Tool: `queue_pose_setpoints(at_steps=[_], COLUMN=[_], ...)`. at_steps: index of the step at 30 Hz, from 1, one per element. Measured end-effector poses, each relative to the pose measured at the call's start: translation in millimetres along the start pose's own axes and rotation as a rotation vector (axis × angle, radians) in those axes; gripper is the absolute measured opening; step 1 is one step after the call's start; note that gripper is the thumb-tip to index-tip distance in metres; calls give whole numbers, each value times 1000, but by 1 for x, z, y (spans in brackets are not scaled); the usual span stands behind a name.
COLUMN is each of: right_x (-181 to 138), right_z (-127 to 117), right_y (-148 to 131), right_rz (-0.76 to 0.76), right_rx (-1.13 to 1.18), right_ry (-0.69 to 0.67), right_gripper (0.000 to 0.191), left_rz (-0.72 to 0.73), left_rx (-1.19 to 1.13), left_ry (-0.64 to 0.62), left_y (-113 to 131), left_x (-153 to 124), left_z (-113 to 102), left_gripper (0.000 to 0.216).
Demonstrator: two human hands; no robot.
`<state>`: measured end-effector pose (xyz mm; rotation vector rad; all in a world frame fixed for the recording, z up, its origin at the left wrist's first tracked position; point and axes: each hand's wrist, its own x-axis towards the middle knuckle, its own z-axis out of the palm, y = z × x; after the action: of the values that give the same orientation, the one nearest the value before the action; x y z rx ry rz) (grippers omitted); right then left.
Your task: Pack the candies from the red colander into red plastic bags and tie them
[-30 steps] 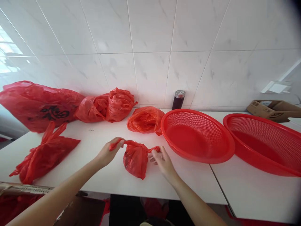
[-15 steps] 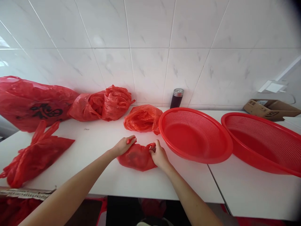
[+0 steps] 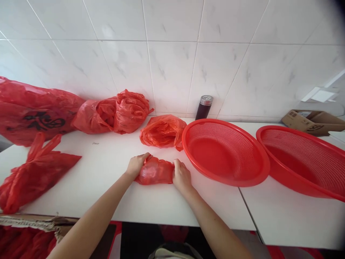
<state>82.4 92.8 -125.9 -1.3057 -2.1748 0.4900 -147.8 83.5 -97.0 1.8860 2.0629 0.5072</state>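
A filled red plastic bag (image 3: 156, 172) lies on the white table in front of me, its thin film drawn snug around the contents, which I cannot make out. My left hand (image 3: 137, 165) grips its left end, fingers curled over the top edge. At the right end my right hand (image 3: 182, 176) is closed on the film, thumb uppermost. Just behind it sits a crumpled, open-mouthed red plastic bag (image 3: 163, 131). Close by on the right stands a round red plastic basket (image 3: 215, 154) with perforated sides.
A second red basket (image 3: 299, 165), a cardboard box (image 3: 314, 122) and a dark thermos (image 3: 203, 108) stand rightward. Leftward are bundled bags (image 3: 130, 111), a large printed bag (image 3: 35, 111) and a knotted bag (image 3: 40, 172). Below the table edge, a carton (image 3: 29, 223) holds red bags.
The bag's loose upper edge, held up by both hands before, is now pulled down and tight, leaving a flatter, more compact bundle. The view has shifted slightly.
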Motion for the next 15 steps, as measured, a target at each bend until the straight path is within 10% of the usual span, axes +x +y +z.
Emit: queue_pose_setpoints(at_steps=[9,15], right_x=[-6,-28], right_z=[-3,-17], right_y=[-1,-1], right_rz=[-55,-112], right_rx=[12,233], right_ry=[-28,-150], right_gripper=[8,38], left_rz=[-86,-225], left_rx=[-196,-371], left_ry=[177,359], left_y=[-6,-22], left_x=[-5,-3], left_z=[6,3], left_gripper=[32,42])
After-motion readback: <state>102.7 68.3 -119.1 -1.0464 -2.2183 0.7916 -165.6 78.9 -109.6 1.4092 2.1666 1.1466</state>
